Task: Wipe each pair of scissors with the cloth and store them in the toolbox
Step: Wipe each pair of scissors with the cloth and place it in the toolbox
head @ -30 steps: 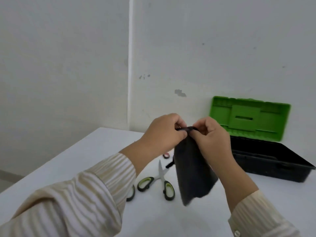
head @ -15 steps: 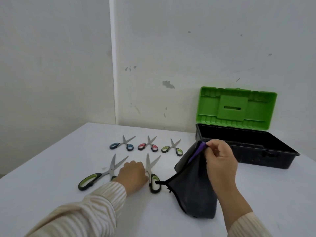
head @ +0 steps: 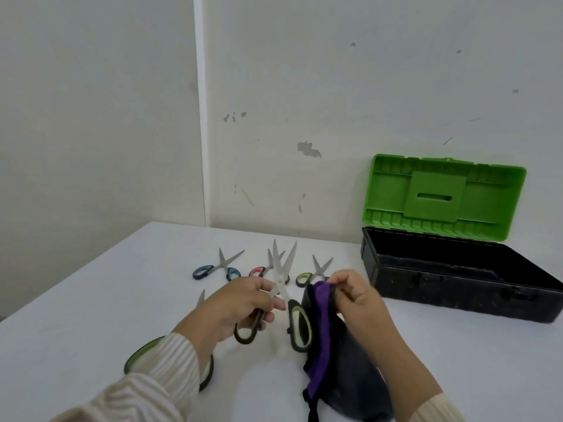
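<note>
Scissors [head: 285,287] now lifted off white table [head: 91,300], scuffed wall [head: 304,117] behind

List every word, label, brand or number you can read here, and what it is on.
None can be read.
Toolbox and its green lid: only moulded ribs and a slot, no lettering visible.
Scissors in the left hand: no legible mark on the blades.
Cloth: no tag text visible.

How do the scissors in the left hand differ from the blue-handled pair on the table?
The held scissors have green-and-black handles; the blue-handled pair has blue-and-black ones. The held pair is lifted off the table in the left hand, blades pointing up and away; the blue pair lies flat. The held pair looks larger. Both have blades slightly open.
</note>
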{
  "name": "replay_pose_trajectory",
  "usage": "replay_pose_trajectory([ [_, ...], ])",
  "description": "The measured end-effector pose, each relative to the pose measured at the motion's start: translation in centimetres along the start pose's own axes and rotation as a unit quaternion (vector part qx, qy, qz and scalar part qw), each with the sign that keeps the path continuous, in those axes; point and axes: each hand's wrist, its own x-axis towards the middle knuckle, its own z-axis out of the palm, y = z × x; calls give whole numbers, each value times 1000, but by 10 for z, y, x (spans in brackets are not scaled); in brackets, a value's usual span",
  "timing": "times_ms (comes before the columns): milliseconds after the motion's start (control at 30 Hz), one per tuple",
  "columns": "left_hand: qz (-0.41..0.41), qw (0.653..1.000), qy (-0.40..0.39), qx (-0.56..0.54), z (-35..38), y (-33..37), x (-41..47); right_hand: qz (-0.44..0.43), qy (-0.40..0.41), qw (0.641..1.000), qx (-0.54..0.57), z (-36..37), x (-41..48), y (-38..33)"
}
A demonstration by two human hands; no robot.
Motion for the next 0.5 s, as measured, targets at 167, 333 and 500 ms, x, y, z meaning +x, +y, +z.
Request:
replay_pose_trajectory([
  [167,20,999,7,-45,16,-8,11,54,-91,994,-1,16,-4,8],
  [333,16,996,-48,-76,15,-8,15,59,-78,994,-45,6,-1,12],
  [500,6,995,-94,38,3,-17,16,79,-109,991,-5,-8,-2,14],
])
